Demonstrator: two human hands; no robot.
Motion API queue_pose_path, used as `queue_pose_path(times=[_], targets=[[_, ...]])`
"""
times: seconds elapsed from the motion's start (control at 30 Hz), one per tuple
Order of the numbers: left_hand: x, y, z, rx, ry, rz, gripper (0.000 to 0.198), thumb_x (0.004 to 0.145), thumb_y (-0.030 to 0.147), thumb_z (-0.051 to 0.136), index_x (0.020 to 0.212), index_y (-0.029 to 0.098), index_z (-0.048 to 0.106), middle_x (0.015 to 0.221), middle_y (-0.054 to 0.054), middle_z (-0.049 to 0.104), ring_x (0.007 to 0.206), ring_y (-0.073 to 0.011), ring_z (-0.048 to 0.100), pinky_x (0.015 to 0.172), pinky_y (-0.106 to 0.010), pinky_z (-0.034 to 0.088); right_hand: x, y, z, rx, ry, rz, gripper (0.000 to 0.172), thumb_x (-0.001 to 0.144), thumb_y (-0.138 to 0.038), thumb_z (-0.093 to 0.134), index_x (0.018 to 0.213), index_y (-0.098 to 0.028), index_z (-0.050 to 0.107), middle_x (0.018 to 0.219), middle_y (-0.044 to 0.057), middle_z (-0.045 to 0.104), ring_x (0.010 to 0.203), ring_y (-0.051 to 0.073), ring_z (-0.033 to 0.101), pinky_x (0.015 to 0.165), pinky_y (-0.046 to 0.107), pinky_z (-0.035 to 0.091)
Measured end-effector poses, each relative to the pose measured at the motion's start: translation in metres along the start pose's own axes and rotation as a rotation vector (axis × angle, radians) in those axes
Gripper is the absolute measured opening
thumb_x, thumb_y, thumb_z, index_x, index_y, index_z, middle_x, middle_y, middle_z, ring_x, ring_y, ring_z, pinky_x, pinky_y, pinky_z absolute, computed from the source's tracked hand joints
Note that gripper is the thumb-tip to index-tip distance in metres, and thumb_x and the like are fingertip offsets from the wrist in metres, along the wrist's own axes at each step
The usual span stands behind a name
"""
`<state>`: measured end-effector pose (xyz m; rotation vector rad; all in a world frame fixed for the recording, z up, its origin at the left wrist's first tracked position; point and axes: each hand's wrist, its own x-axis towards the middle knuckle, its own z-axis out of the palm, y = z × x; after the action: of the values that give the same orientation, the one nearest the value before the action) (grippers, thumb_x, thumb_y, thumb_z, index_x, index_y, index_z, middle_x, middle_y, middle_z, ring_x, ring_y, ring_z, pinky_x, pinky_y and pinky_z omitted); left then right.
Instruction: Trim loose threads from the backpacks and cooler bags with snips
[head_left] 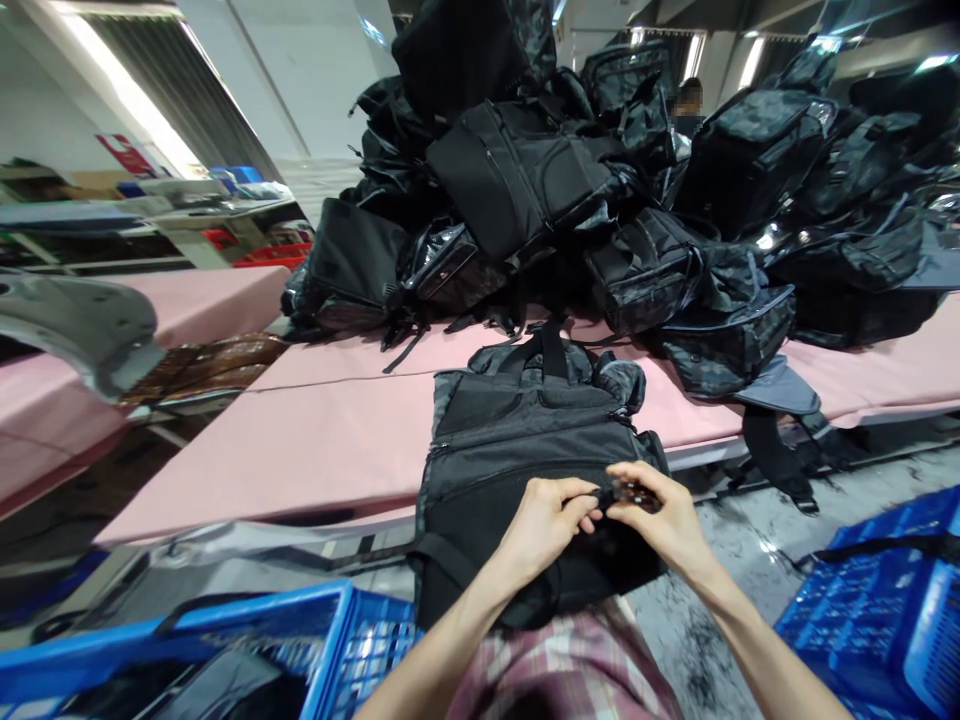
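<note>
A black backpack (517, 440) lies flat at the near edge of the pink table (315, 440), its bottom end hanging toward my lap. My left hand (551, 520) pinches the fabric by a zipper line on the bag's front pocket. My right hand (660, 515) is closed on a small dark object (634, 492), too small to name, right at the same spot. The two hands touch at the fingertips.
A tall heap of black backpacks (600, 190) covers the far half of the table. Blue plastic crates stand at the lower left (225, 640) and lower right (885, 600). Another pink table (187, 300) and shelving are to the left. A person (686, 105) stands behind the heap.
</note>
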<state>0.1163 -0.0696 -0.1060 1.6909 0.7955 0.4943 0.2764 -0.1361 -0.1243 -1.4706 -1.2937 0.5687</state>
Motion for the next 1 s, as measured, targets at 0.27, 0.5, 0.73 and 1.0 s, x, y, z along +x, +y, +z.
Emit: queue_pose_path(times=[0.27, 0.5, 0.73, 1.0], targets=[[-0.006, 0.001, -0.004, -0.182, -0.036, -0.027, 0.023, 0.076, 0.03, 0.055, 0.086, 0.016, 0.07, 0.074, -0.005, 0.065, 0.063, -0.0134, 0.058, 0.06, -0.023, 0.044, 0.003, -0.011, 0.011, -0.084, -0.118, -0.273, 0.011, 0.079, -0.014, 0.049, 0.07, -0.018, 0.056, 0.072, 0.001, 0.052, 0.066, 0.011, 0.051, 0.06, 0.024, 0.039], [-0.002, -0.014, 0.009, -0.805, -0.28, -0.411, 0.027, 0.061, 0.038, 0.072, 0.068, 0.014, 0.063, 0.061, -0.002, 0.055, 0.048, -0.0076, 0.049, 0.05, -0.023, 0.044, 0.001, -0.006, -0.001, 0.009, -0.188, -0.401, 0.017, 0.083, -0.019, 0.044, 0.071, -0.018, 0.056, 0.071, 0.002, 0.05, 0.067, 0.013, 0.049, 0.059, 0.026, 0.04], [0.004, -0.008, 0.016, -0.652, 0.172, -0.205, 0.022, 0.058, 0.026, 0.071, 0.06, 0.01, 0.057, 0.053, -0.001, 0.058, 0.043, -0.0065, 0.049, 0.046, -0.019, 0.039, -0.017, -0.007, -0.031, 0.247, -0.409, -0.194, 0.039, 0.082, -0.045, 0.049, 0.054, -0.018, 0.048, 0.06, 0.001, 0.048, 0.055, 0.011, 0.046, 0.051, 0.025, 0.039], [0.004, -0.008, 0.022, -0.718, 0.126, -0.234, 0.025, 0.062, 0.032, 0.071, 0.07, 0.01, 0.061, 0.054, 0.001, 0.055, 0.043, -0.0053, 0.047, 0.046, -0.019, 0.039, -0.027, 0.027, -0.025, -0.359, 0.134, -0.028, 0.038, 0.074, -0.038, 0.061, 0.108, -0.022, 0.053, 0.099, 0.006, 0.062, 0.086, 0.019, 0.059, 0.072, 0.031, 0.048]])
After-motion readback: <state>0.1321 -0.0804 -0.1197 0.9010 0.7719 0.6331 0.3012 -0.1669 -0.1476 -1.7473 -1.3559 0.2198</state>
